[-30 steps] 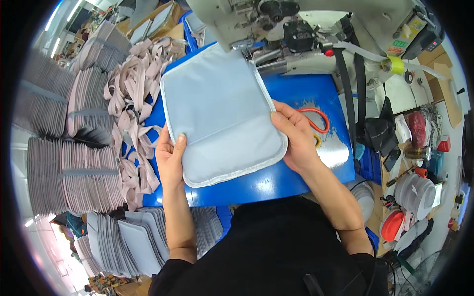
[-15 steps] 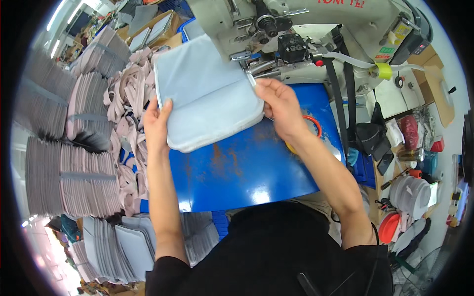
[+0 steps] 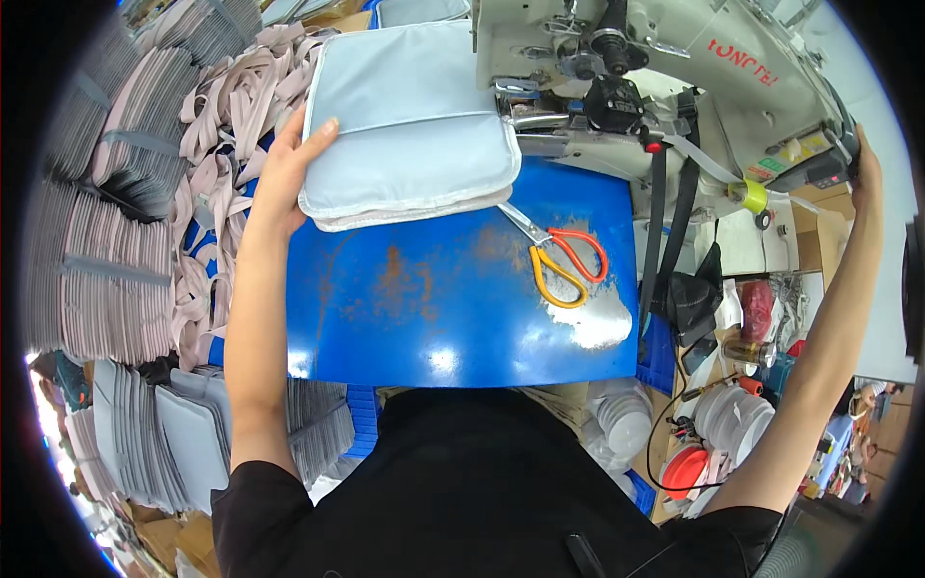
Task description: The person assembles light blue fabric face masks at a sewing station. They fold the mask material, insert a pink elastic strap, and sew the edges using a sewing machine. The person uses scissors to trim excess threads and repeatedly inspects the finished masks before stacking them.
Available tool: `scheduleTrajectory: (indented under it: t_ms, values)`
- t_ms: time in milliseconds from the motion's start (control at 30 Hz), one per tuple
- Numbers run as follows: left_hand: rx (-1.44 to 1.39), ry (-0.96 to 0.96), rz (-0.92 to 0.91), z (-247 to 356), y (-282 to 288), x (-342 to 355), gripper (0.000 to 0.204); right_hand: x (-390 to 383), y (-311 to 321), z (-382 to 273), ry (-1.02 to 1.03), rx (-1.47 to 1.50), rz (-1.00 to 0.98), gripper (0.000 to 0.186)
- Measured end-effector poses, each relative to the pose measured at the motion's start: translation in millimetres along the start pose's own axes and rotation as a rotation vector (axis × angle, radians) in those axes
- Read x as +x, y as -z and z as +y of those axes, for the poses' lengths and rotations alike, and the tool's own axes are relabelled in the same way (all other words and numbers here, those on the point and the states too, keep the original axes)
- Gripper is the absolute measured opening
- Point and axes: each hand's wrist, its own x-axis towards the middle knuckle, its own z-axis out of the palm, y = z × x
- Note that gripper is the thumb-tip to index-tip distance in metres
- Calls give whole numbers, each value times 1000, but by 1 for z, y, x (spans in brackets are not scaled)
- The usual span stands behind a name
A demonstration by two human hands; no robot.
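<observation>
My left hand (image 3: 294, 159) is closed on the left edge of a pale grey-blue padded fabric piece (image 3: 405, 125) with light binding, which lies at the front of the sewing machine (image 3: 723, 53). My right hand (image 3: 864, 159) is up at the machine's far right, beside a dark control box (image 3: 824, 166); its fingers are mostly hidden behind that end. Scissors (image 3: 559, 289) with red and yellow handles lie on the blue work surface (image 3: 462, 337) below the fabric piece.
Stacks of grey and pink pieces (image 3: 116, 299) and tangled pink straps (image 3: 202, 212) fill the left. More grey pieces (image 3: 188, 448) are stacked at lower left. Black straps (image 3: 658, 231) hang from the machine. White discs (image 3: 718, 424) and a red round item (image 3: 684, 467) sit at lower right.
My left hand has moved the fabric piece up and back toward the machine. My right hand has let go of it and reached to the machine's right end, uncovering more of the scissors.
</observation>
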Motion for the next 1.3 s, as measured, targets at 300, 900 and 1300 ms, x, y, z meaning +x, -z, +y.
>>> scheduleTrajectory:
  t_ms: [300,900,1300]
  values:
    - [-7,-5,96,-61,42,-36,68,-46,-40,58,354,745,42,35]
    - [-106,35,195,-104,89,-89,73,-461,-305,66,181,-461,-1028,76]
    - [-26,63,208,-103,89,-85,72,-489,-397,58,487,-256,-811,63]
